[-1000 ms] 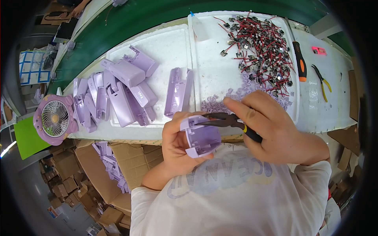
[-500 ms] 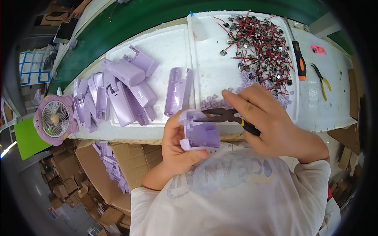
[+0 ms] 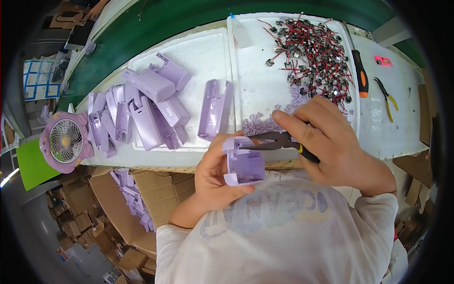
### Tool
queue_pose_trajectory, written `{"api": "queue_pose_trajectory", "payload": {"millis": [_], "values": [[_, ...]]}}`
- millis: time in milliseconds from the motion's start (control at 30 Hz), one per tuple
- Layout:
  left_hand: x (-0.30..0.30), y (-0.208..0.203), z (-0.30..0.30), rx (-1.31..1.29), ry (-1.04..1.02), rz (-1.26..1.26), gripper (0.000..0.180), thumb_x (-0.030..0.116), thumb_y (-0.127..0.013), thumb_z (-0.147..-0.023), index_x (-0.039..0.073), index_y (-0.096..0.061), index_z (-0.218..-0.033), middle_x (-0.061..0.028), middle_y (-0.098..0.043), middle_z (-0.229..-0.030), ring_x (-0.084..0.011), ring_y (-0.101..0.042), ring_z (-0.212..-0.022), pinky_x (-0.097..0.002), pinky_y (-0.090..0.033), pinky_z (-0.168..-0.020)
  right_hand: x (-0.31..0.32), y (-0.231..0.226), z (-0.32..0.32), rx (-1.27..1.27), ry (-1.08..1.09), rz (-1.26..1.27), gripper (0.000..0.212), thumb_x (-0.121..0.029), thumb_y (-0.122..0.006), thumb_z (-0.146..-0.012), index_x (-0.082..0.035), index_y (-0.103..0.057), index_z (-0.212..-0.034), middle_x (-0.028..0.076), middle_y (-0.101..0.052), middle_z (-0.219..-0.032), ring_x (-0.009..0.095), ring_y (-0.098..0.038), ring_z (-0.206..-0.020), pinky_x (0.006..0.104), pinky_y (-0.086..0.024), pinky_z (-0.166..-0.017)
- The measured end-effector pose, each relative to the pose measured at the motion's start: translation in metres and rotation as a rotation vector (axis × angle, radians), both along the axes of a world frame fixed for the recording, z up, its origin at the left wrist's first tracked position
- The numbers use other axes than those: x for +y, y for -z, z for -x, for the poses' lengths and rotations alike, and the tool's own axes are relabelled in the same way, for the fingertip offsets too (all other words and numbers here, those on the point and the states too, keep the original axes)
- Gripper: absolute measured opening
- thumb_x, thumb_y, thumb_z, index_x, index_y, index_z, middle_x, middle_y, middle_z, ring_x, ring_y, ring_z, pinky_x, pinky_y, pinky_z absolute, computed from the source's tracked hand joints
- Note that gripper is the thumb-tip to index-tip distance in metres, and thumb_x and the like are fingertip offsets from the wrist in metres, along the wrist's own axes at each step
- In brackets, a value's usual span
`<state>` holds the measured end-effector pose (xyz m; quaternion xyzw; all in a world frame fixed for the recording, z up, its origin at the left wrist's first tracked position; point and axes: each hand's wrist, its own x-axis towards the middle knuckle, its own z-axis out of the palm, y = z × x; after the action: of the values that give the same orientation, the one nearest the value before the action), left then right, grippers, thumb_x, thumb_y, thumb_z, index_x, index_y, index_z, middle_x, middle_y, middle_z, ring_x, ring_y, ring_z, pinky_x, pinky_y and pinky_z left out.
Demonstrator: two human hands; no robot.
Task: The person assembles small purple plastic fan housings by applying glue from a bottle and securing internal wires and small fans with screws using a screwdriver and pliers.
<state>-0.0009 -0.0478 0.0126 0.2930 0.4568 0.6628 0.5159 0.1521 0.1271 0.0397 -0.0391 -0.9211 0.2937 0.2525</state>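
Observation:
My left hand (image 3: 211, 173) is closed around a light purple plastic housing (image 3: 248, 166), its hollow side turned to the right. In my right hand (image 3: 326, 139) is a pair of needle-nose pliers (image 3: 274, 141) with dark jaws and black-yellow handles. The jaw tips reach over the upper inner edge of the housing; whether they pinch a small part there I cannot tell. Just beyond my hands, small purple plastic pieces (image 3: 260, 124) lie scattered on the white foam tray (image 3: 255, 71). A single open purple housing (image 3: 215, 111) lies to the left of them.
Purple housings (image 3: 151, 106) are heaped at the left, beside a small round fan (image 3: 65, 139). Wired connectors (image 3: 314, 57) pile up at the back right, near a screwdriver (image 3: 361, 75) and yellow-handled pliers (image 3: 388, 99). A cardboard box (image 3: 163, 196) with purple parts stands below the table edge.
Both hands, with the housing and the pliers, have shifted slightly to the right. The jaw tips remain at the housing's upper edge.

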Motion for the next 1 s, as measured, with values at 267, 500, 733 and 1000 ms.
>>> {"api": "queue_pose_trajectory", "payload": {"millis": [267,500,733,1000], "values": [[0.003,0.002,0.005,0.166,0.054,-0.088,0.074,0.012,-0.076,-0.069,0.001,-0.036,-0.13,-0.0113,-0.044,-0.118,-0.0265,-0.05,-0.112,-0.0347,-0.043,-0.089,0.0,0.005,0.001,0.059,0.017,-0.078,0.065,0.008,-0.059,-0.049,0.001,-0.053,-0.114,0.013,-0.047,-0.081,0.027,-0.045,-0.065,0.0364,-0.037,-0.056],[0.01,0.005,-0.002,-0.042,0.028,0.039,0.069,0.017,-0.074,-0.073,0.0,-0.038,-0.129,-0.0136,-0.047,-0.12,-0.025,-0.052,-0.109,-0.0355,-0.043,-0.089,-0.004,0.002,-0.004,-0.1,0.093,0.102,0.059,0.008,-0.055,-0.055,0.001,-0.053,-0.113,0.013,-0.048,-0.083,0.028,-0.048,-0.07,0.0355,-0.041,-0.064],[0.017,0.007,0.005,-0.423,0.095,-0.028,0.073,0.029,-0.061,-0.083,0.009,-0.019,-0.138,-0.0209,-0.047,-0.121,-0.0336,-0.053,-0.108,-0.0414,-0.046,-0.087,0.037,0.001,-0.047,-0.058,0.501,0.6,0.046,0.003,-0.051,-0.076,-0.003,-0.05,-0.121,0.007,-0.053,-0.094,0.015,-0.051,-0.081,0.0256,-0.041,-0.075],[0.023,0.008,0.009,-0.814,0.263,0.061,0.055,0.041,-0.044,-0.09,0.01,-0.027,-0.133,-0.0271,-0.049,-0.115,-0.0327,-0.061,-0.092,-0.0365,-0.054,-0.071,0.08,0.035,-0.086,-0.196,0.985,-0.334,0.039,-0.009,-0.06,-0.079,-0.007,-0.055,-0.118,0.011,-0.055,-0.101,0.022,-0.055,-0.086,0.029,-0.043,-0.076]]}}
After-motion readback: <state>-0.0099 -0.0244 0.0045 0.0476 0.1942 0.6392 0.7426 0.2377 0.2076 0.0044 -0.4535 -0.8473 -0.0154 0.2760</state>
